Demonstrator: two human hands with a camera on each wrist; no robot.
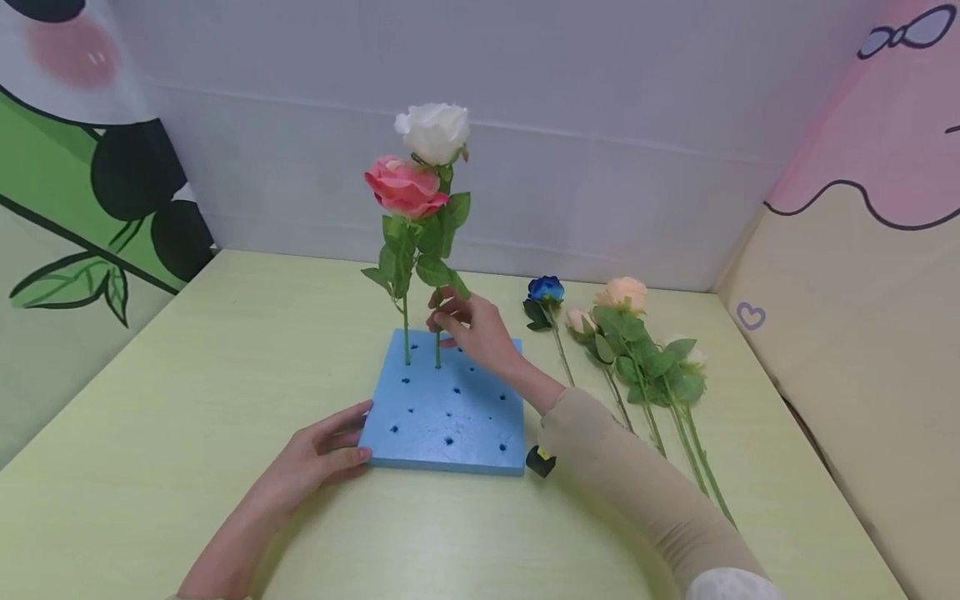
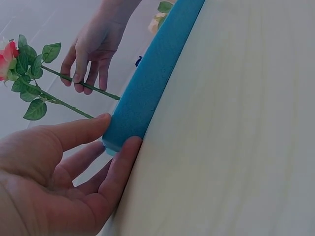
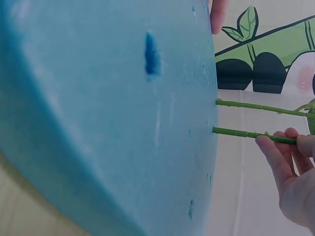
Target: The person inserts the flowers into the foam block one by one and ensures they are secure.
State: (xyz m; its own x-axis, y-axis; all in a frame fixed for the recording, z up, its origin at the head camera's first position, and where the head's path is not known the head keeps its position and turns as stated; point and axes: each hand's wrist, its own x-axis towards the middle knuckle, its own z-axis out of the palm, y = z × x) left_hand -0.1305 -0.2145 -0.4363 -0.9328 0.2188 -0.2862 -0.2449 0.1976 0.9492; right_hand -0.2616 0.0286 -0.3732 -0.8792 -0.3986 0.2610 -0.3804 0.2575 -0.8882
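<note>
A blue foam board (image 1: 431, 425) with rows of small holes lies on the table. Two artificial roses stand upright in its far holes, a pink rose (image 1: 406, 187) on the left and a white rose (image 1: 433, 133) just right of it. My right hand (image 1: 476, 329) pinches the white rose's green stem (image 3: 236, 132) between thumb and fingers, a little above the board, where the stem's lower end meets a hole. At the board's near left corner, my left hand (image 1: 318, 454) grips the edge, thumb and fingers on either side of the corner (image 2: 114, 140).
Right of the board lie a blue rose (image 1: 545, 289), a peach rose (image 1: 624, 293) and other pale roses, their stems pointing toward the near side under the right sleeve (image 1: 637, 492). A small black object (image 1: 540, 462) is beside the board's near right corner. Printed cloth walls enclose the table.
</note>
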